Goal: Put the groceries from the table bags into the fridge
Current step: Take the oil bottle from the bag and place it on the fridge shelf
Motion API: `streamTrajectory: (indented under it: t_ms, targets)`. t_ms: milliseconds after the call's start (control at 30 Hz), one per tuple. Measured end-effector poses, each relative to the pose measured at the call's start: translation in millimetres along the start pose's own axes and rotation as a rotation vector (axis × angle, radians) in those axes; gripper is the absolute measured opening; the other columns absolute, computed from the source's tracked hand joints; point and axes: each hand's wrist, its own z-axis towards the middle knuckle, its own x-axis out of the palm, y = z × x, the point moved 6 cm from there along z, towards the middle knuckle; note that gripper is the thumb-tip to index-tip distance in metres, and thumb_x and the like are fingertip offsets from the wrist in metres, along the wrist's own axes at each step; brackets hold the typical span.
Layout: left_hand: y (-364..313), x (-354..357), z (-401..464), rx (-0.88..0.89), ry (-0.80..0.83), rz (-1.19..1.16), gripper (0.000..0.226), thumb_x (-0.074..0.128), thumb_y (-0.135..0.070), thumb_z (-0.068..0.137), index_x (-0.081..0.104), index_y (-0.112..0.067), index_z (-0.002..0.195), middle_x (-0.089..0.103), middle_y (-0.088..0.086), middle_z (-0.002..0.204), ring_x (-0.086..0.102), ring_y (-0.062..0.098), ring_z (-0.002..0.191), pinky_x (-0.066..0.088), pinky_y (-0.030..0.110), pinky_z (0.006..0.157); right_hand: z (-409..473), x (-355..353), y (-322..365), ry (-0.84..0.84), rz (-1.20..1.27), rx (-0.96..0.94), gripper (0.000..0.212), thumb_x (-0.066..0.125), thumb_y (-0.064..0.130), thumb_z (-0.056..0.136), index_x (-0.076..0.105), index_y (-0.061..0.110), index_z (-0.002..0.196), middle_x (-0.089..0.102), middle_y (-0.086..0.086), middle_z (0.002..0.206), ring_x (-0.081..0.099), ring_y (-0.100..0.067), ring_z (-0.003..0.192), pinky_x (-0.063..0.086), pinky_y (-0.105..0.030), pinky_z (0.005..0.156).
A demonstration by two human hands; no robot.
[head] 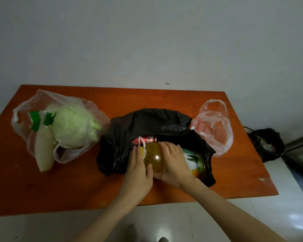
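Crinkled black bag [147, 123], hands [157, 163] (glossy jar [155, 159])

An orange-brown wooden table [59, 189] stands in front of me, its far edge pushed against a plain pale grey wall [147, 41]. The wall has one small dark mark [167, 83] just above the table's far edge. On the floor beyond the table's right end sits a dark bin [266, 144] lined with a black bag. Pale glossy floor tiles [252, 215] run below the table's near edge.
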Motion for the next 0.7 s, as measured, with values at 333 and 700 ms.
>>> streamTrajectory:
  t_ms: [333, 700]
  targets:
    - [-100.5, -4.8, 29.8, 0.29, -0.075, -0.077, 0.064, 0.05, -0.032, 0.093, 0.018, -0.024, 0.148, 0.022, -0.009, 0.152, 0.023, -0.001, 0.133, 0.021, 0.001, 0.097, -16.0, -63.5, -41.8, -0.304, 0.679, 0.23, 0.087, 0.083, 0.047, 0.058, 0.035, 0.026, 0.127, 0.049, 0.017, 0.121, 0.051, 0.007, 0.107, 0.046, -0.013, 0.088]
    - [-92.8, 58.7, 51.8, 0.184, 0.209, -0.235, 0.087, 0.077, -0.04, 0.07, 0.027, -0.034, 0.141, 0.031, -0.006, 0.143, 0.039, 0.009, 0.127, 0.041, 0.033, 0.103, -52.8, -61.1, -79.9, -0.095, 0.859, 0.171, 0.098, 0.079, 0.006, 0.07, 0.016, 0.027, 0.141, 0.042, 0.018, 0.132, 0.044, 0.011, 0.12, 0.039, -0.009, 0.095]
